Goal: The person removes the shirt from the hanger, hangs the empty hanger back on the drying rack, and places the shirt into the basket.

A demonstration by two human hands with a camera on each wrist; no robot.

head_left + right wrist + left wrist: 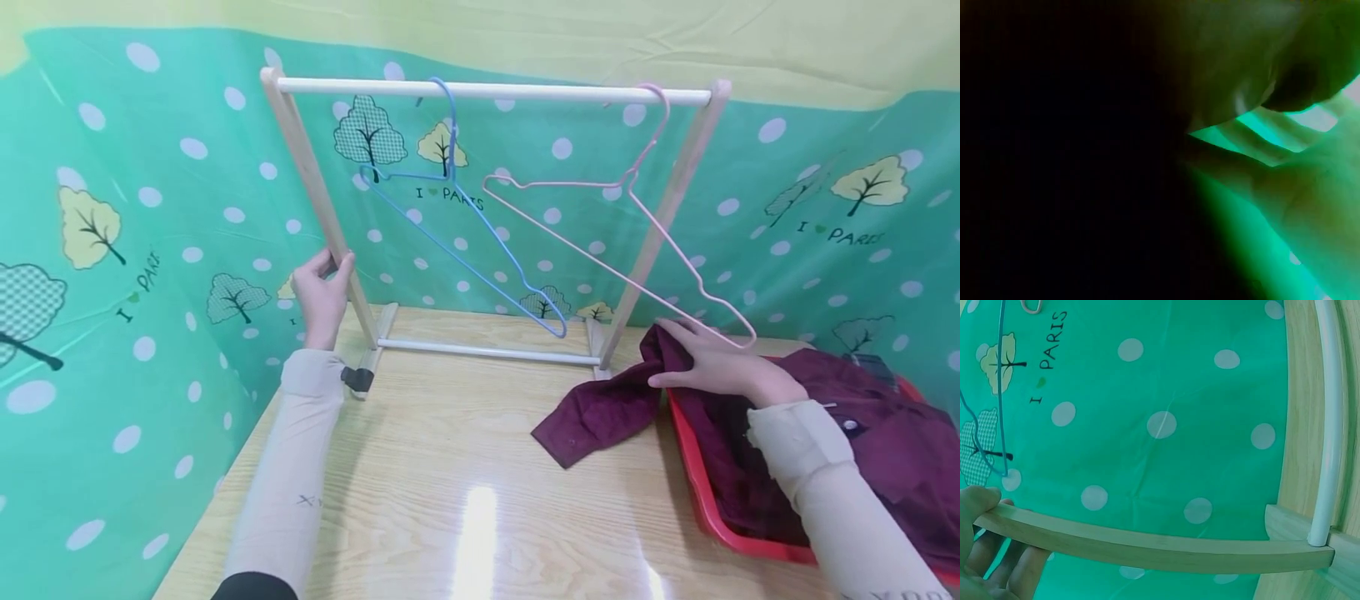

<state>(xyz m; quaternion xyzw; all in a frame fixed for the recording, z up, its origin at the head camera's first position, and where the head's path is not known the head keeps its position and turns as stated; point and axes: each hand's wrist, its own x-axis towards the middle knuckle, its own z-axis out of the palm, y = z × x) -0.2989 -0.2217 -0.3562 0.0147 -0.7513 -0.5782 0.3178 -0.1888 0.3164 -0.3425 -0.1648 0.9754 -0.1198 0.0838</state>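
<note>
My left hand [322, 287] grips the left wooden post [318, 187] of a small clothes rack, thumb on the near side. In the left wrist view, its fingers wrap round the same post [1147, 540]. At the right, my right hand [716, 362] holds a bunched part of a maroon shirt [877, 425], thumb pointing left. One sleeve [600, 417] hangs over the basket's rim onto the table. Most of the shirt lies in a red basket [701, 492]. The right wrist view is mostly dark, with part of the hand [1310, 194] showing.
A blue hanger [498, 233] and a pink hanger [592, 242] hang from the rack's white top bar [525, 90]. The pink one's lower corner is close above my right hand. A green patterned cloth [180, 333] stands behind and left of the wooden table [420, 467].
</note>
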